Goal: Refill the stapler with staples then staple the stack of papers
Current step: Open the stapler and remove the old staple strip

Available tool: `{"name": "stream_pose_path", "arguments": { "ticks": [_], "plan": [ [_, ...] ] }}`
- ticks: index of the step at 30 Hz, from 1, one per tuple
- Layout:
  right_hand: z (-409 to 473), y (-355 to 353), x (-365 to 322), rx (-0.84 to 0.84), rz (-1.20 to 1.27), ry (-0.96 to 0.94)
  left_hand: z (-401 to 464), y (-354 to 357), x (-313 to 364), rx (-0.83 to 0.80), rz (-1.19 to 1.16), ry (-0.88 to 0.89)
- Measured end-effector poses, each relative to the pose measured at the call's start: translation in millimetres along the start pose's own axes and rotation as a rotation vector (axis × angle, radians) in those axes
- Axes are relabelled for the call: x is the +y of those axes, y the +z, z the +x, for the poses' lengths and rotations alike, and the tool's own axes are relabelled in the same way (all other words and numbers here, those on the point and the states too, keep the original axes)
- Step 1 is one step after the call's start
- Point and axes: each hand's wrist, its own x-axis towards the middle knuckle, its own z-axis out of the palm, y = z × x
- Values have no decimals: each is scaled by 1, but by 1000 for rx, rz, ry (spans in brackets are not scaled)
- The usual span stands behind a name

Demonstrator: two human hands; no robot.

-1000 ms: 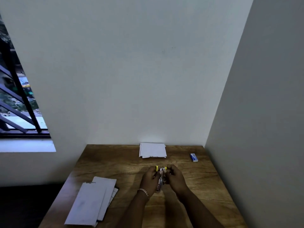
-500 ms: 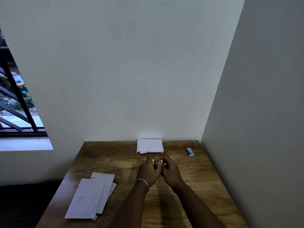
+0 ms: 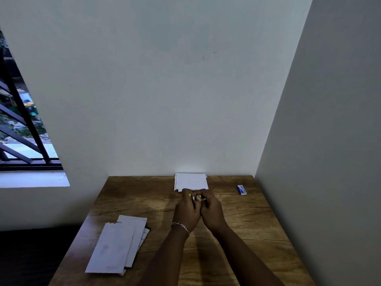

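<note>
Both hands meet over the middle of the wooden table point(image 3: 247, 213), curled together round a small stapler point(image 3: 195, 197) with yellow and silver parts; only a sliver of it shows between the fingers. My left hand point(image 3: 186, 211), with a bracelet at the wrist, grips it from the left. My right hand point(image 3: 212, 211) grips it from the right. A stack of white papers point(image 3: 190, 181) lies just beyond the hands at the table's far edge by the wall. A small blue and white staple box point(image 3: 241, 190) lies at the far right.
A second pile of long white papers point(image 3: 117, 246) lies at the table's near left. Walls close the table in at the back and on the right. A barred window point(image 3: 18, 124) is on the left.
The hands have closed more tightly round the stapler, so less of its yellow part shows, and have moved away from me toward the far paper stack.
</note>
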Motion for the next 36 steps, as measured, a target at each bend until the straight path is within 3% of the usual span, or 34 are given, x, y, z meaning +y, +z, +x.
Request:
{"name": "stream_pose_path", "arguments": {
  "ticks": [7,9,14,21,25,33,36],
  "plan": [
    [3,5,3,56,-13,14,5,-1,-3,-7,-128,-48],
    [3,6,5,86,33,53,7,-3,-7,54,-195,-66],
    [2,5,14,210,201,262,16,-9,-9,207,-658,-386],
    [5,-18,31,329,549,450,12,-22,-34,76,-1026,-615],
    [6,-23,42,317,614,481,0,-28,-50,-149,-979,-694],
    [3,-22,49,215,599,524,-2,-35,-52,-445,-912,-791],
    [3,-22,49,224,608,527,-5,-33,-53,-417,-1045,-763]
  ]
}}
